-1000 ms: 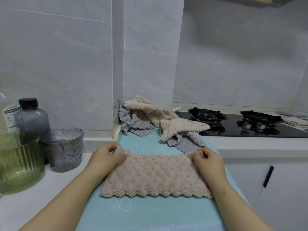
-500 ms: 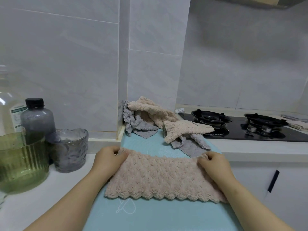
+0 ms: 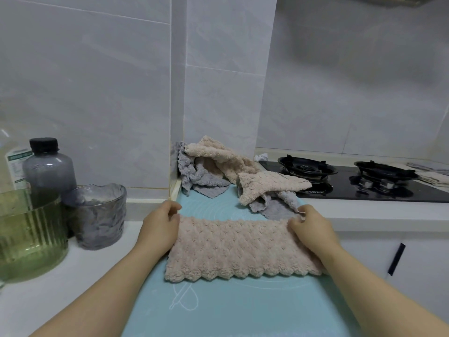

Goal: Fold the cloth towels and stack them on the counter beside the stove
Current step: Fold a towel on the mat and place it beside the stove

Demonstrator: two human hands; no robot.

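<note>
Hardly anything has moved: I see the left hand point(image 3: 159, 226) and right hand point(image 3: 309, 224) still pinching the far corners of the beige towel point(image 3: 240, 249), fingers curled, likely squaring its fold on the blue mat point(image 3: 218, 307). Unfolded towels point(image 3: 218, 164) wait at twelve o'clock, the stove point(image 3: 352, 186) at two.

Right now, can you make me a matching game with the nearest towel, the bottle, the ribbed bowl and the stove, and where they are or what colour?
Things:
1. nearest beige towel
2. grey bottle
3. ribbed glass bowl
4. gas stove

Clues:
A. right of the towels
B. green
C. lying flat on the blue mat
D. topped by a black cap

Pairs: 1-C, 2-D, 3-B, 4-A
</note>
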